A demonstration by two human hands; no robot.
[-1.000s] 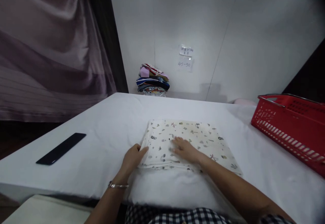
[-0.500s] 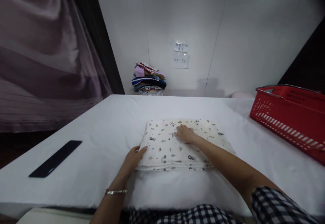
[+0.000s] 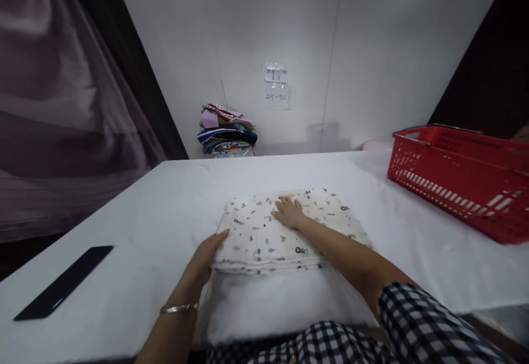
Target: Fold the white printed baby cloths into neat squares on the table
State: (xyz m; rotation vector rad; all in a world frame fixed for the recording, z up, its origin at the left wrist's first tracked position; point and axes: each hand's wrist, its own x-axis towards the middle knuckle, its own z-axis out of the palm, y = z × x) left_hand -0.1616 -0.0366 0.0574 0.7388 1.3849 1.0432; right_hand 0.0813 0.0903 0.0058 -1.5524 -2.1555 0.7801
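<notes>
A folded cream cloth [image 3: 248, 237] with small dark prints lies on the white table [image 3: 136, 215] right in front of me. My right hand [image 3: 288, 212] rests flat on its top, near the far edge, fingers stretched out. My left hand [image 3: 204, 259] presses against the cloth's near left corner, thumb up along the folded edge, fingers under or beside it. A thin metal bangle sits on my left wrist.
A red plastic basket [image 3: 458, 179] stands at the right side of the table. A dark flat slab [image 3: 61, 282] like a phone lies at the near left. A stack of folded clothes [image 3: 226, 132] sits by the far wall, below two paper notes [image 3: 276, 86]. A curtain hangs at left.
My right hand has slid away from me across the cloth toward its far edge. The left hand stays at the near left corner. The camera has turned a little.
</notes>
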